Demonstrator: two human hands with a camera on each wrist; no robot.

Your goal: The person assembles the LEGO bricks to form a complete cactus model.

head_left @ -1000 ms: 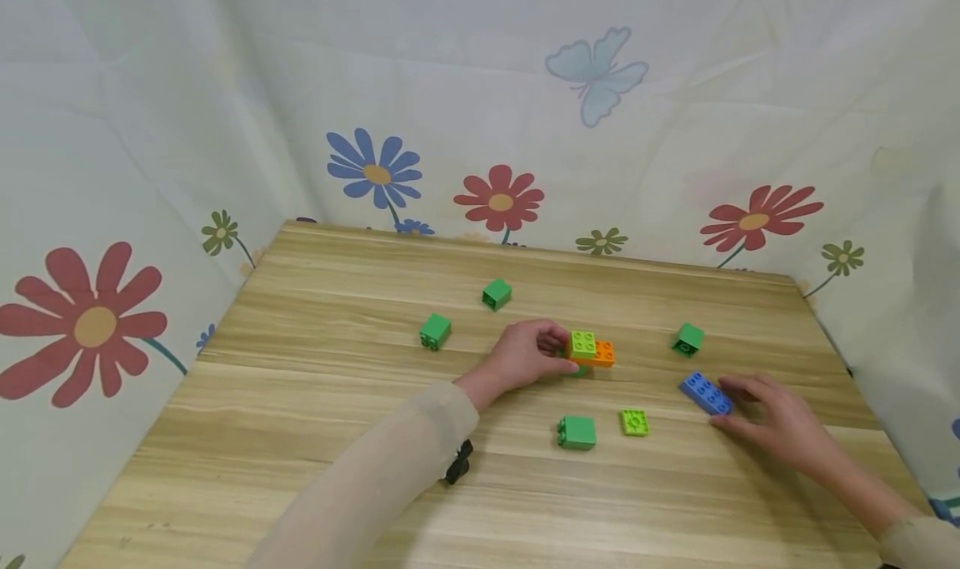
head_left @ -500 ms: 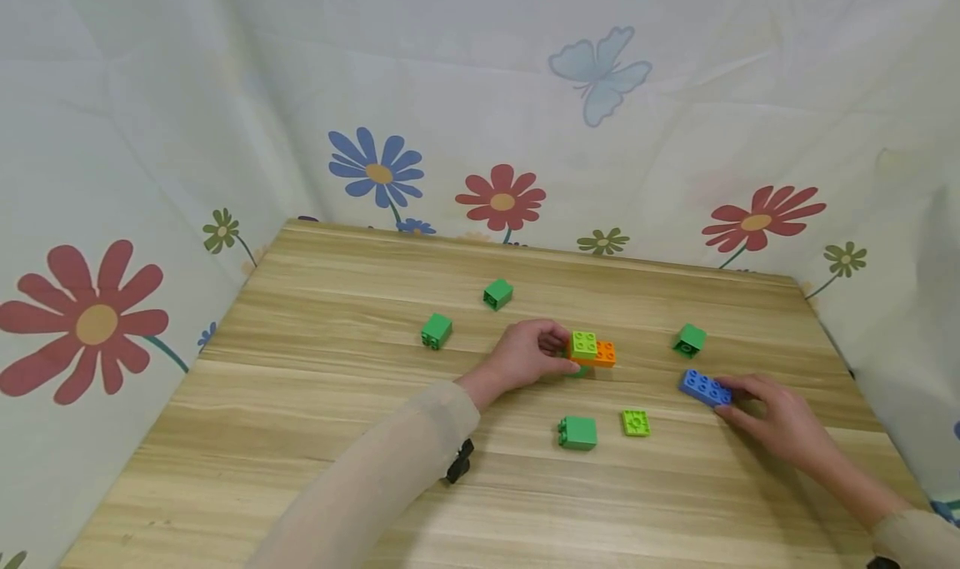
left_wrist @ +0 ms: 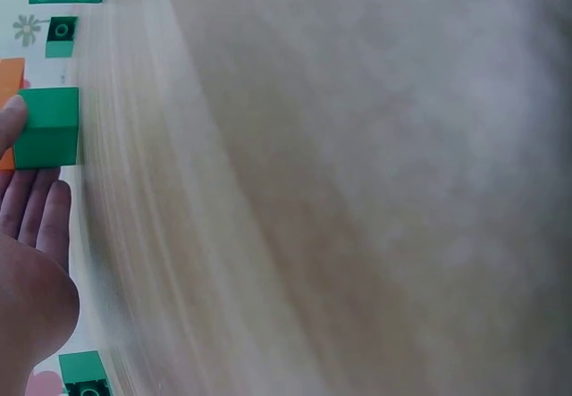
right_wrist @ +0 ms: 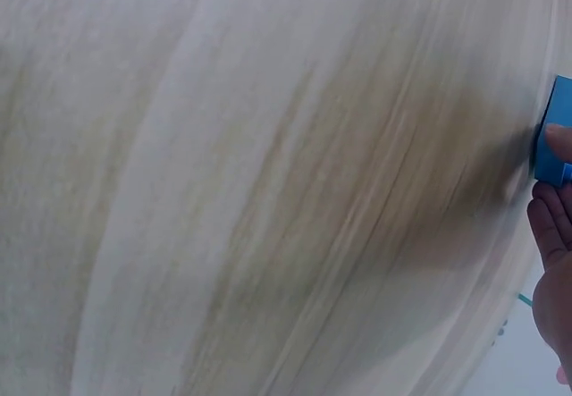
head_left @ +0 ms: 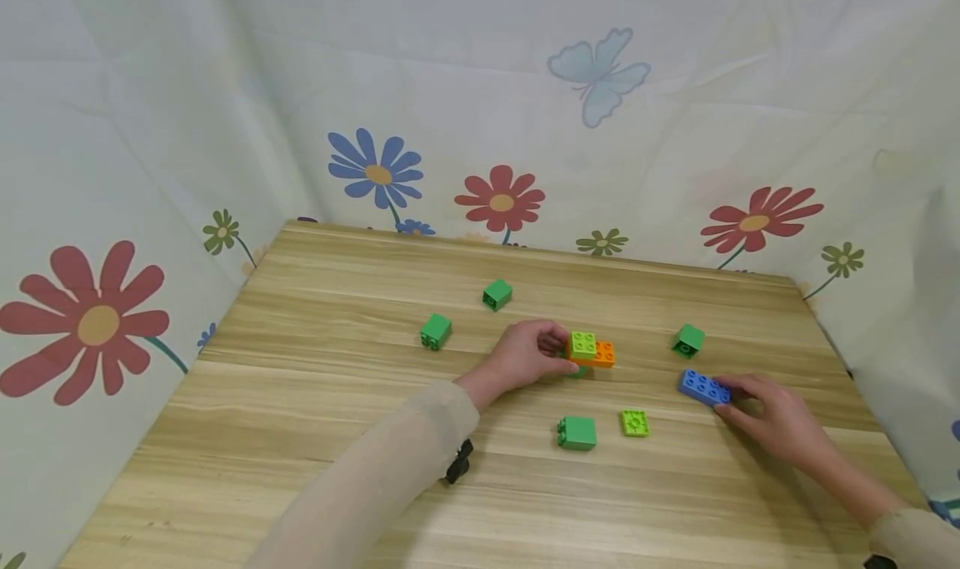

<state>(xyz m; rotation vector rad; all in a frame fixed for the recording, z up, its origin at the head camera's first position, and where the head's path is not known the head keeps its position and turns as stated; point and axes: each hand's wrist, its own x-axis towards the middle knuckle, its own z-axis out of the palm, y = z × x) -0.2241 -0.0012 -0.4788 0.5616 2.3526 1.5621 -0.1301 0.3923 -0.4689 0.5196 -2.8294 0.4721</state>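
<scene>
In the head view my left hand (head_left: 522, 354) grips a small stack of toy building bricks between thumb and fingers. A lime brick (head_left: 582, 344) tops the stack, over an orange brick (head_left: 605, 354) that sticks out to the right. At its bottom is a green brick (left_wrist: 49, 128), which shows well in the left wrist view. My right hand (head_left: 780, 419) pinches the near right end of a blue eight-stud brick (head_left: 701, 387), studs up. In the right wrist view the thumb lies on the side of this blue brick (right_wrist: 552, 150).
Loose on the wooden table (head_left: 337, 302) lie a green brick (head_left: 577, 432) and a flat lime brick (head_left: 635, 423) in front of the stack. Two green bricks, one at the back (head_left: 497, 295) and another (head_left: 436, 332), lie left; a further green brick (head_left: 688, 341) sits behind the blue one.
My right thumb and fingers have closed in on the blue brick, which has turned slightly counterclockwise. The left hand and its stack stay in place.
</scene>
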